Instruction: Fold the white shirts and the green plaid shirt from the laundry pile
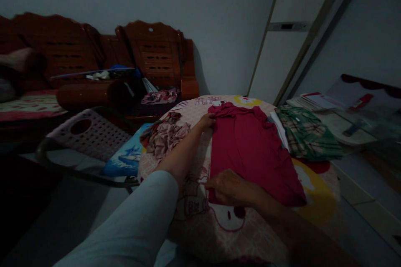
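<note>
A magenta shirt (247, 146) lies spread over the patterned cloth on the round table, its left edge fairly straight and its right side loosely creased. At the far left corner, my left hand (206, 122) has its fingers closed on the fabric edge. Closer to me, my right hand (228, 186) pinches the same left edge near the bottom corner; its knuckles face up and hide part of the fabric. To the right sits a folded green plaid shirt (308, 133) with something white beneath its left side. Left of my forearm is a crumpled heap of pinkish clothes (167, 135).
A chair with a perforated back (90, 133) and a blue cushion (127, 156) stands at the table's left. Wooden armchairs (153, 50) line the wall, with a person's bare leg (17, 59) at far left. Papers (313, 101) rest on a side table at right.
</note>
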The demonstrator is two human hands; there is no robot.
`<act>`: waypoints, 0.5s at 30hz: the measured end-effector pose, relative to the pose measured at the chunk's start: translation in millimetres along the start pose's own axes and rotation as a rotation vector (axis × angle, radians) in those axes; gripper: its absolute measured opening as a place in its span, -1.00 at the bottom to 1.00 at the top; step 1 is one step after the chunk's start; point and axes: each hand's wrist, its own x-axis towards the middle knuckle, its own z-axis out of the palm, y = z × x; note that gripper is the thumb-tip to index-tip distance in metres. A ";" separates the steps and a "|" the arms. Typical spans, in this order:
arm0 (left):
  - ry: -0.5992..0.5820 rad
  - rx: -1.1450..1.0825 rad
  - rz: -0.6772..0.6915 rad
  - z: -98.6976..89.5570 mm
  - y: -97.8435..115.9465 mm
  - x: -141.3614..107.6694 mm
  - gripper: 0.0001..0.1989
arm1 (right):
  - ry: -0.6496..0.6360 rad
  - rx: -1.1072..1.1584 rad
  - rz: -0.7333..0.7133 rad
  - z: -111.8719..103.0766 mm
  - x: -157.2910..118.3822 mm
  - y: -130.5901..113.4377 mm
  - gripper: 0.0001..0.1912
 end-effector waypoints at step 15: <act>-0.044 -0.018 -0.194 -0.6 10.5 12.7 -0.82 | 0.035 0.331 0.002 6.8 -0.1 8.2 -0.86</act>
